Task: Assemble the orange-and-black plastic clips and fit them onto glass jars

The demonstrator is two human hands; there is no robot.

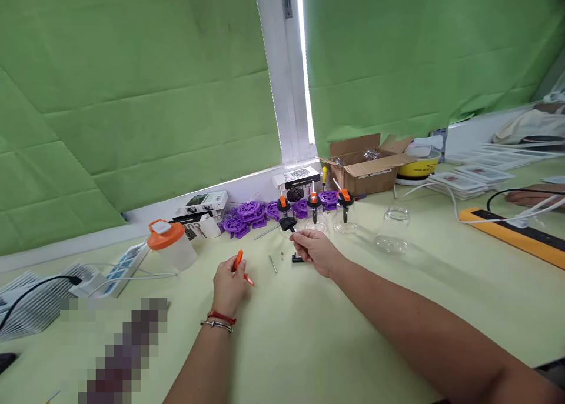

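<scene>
My left hand (229,283) is closed around an orange plastic part (239,258), whose ends stick out past the fingers. My right hand (315,251) pinches a black plastic part (288,223) with a wide flared top and a narrow stem. Below the right hand, a small black piece (298,258) lies on the table, partly hidden by the fingers. A thin metal rod (272,264) and some tiny bits lie between the hands. Behind them stand three glass jars with black and orange tops, one being the right jar (345,216). An open glass jar (394,230) stands farther right.
Purple plastic reels (249,211) and printed boxes (205,213) line the back. A cardboard box (368,166) stands behind the jars. At left are an orange-lidded container (172,245) and a power strip (128,269); at right, an orange-black bar (512,236) and another person's hand (532,196).
</scene>
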